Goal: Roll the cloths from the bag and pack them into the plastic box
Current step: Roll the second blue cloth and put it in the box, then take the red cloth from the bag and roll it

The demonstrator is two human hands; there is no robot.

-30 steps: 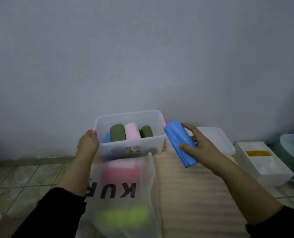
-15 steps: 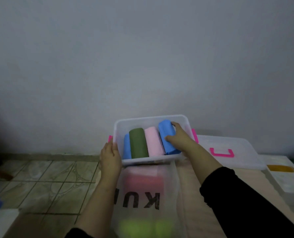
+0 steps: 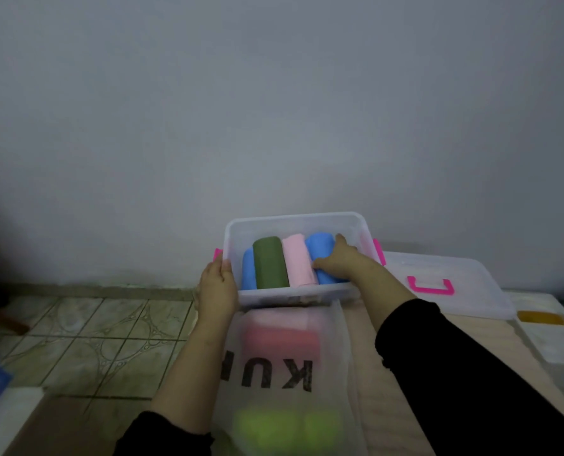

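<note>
Just below the centre of the frame the plastic box point(image 3: 295, 222) sits against the wall, and the step in hand looks like seating a freshly rolled cloth in it. The right hand point(image 3: 338, 263) reaches over the near rim with thumb and fingers wrapped round the blue roll point(image 3: 320, 246), which lies at the right end of a row, touching the pink roll point(image 3: 298, 264); left of that lie the green roll point(image 3: 270, 266) and another blue roll point(image 3: 247, 271), only partly seen against the left wall. The left hand point(image 3: 217, 286) grips the box's near left corner, thumb over the rim, apparently steadying it. The two hands are well apart, one at each side of the box. Lower centre, the translucent bag point(image 3: 284, 373) lies just in front of the box, with a red cloth point(image 3: 282, 335) and a lime-green cloth point(image 3: 284, 427) showing blurred through it, so the packing seems partly done. The next move likely calls for letting go of the roll without loosening it, then reaching into the bag for another cloth. The box's lid point(image 3: 452, 284) lies at centre right.
</note>
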